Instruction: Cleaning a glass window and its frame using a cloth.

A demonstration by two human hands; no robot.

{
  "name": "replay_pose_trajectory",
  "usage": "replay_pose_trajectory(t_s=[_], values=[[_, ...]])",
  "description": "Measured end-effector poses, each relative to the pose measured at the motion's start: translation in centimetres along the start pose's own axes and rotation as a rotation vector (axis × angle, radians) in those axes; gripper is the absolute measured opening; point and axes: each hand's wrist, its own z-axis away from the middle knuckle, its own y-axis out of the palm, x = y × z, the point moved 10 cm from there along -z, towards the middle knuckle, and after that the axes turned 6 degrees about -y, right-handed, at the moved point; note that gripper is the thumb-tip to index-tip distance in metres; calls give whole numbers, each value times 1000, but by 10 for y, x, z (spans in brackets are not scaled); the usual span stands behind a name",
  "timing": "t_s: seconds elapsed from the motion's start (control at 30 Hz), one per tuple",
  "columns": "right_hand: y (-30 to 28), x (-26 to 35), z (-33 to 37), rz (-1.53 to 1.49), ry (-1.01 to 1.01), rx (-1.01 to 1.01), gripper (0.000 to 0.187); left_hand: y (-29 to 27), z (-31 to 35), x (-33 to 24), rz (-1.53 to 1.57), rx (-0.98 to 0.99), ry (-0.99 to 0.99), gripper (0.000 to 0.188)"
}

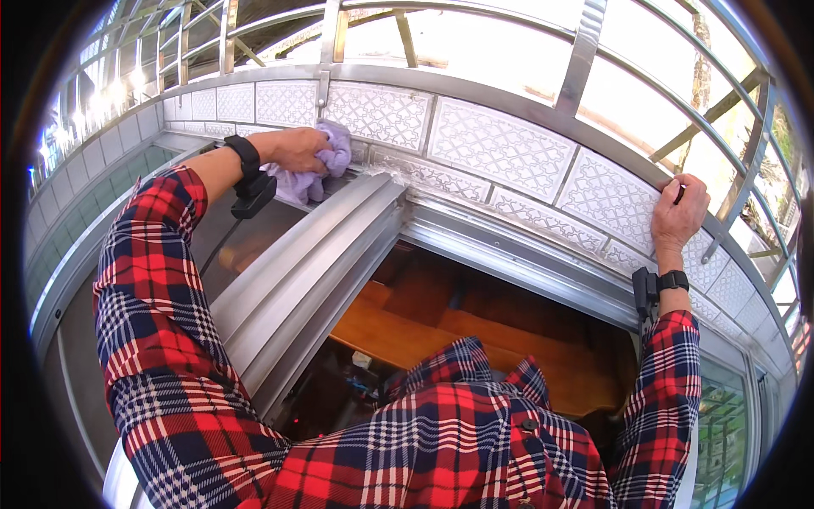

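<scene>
A crumpled light purple cloth (337, 146) is bunched in my left hand (297, 150), whose fingers are closed on it. Part of the cloth hangs down beside the aluminium window frame (314, 263), close to the patterned white wall tiles (379, 112). Over at the right, my right hand (681, 208) is closed around the flat metal bar (627, 157) at the foot of the railing. A small dark spot shows between its fingers, too small to make out. Both wrists wear black straps with small black devices.
Metal railings (581, 55) curve above the tiles. Glass panes stand at the left (76, 373) and right (722, 424) of the window opening. Below it, inside, is brown wooden furniture (398, 331). An upright metal bracket (323, 87) sits near my left hand.
</scene>
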Motion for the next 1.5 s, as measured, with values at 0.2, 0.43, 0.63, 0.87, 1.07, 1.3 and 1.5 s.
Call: replay_pose_trajectory(t_s=[0.2, 0.43, 0.63, 0.87, 1.07, 1.3, 1.5], values=[[-12, 3, 3, -35, 27, -19, 8, -151, 38, -162, 50, -216, 380, 29], [-1, -7, 0, -24, 1, -48, 7, -223, 62, -200, -21, -530, 410, 25], [13, -33, -5, -29, -11, -74, 7, -122, -27, -215, -328, -472, 238, 28], [17, -50, 6, 25, -18, -114, 8, -44, -87, -374, -316, -375, 555, 26], [10, -51, 6, -17, -12, -153, 9, -65, -84, -432, -152, -569, 735, 16], [15, -57, -3, -38, 73, -26, 18, -89, -90, -515, -81, -671, 855, 37], [8, -72, -7, -43, 20, -160, 12, -149, -61, -499, 227, -701, 964, 41]])
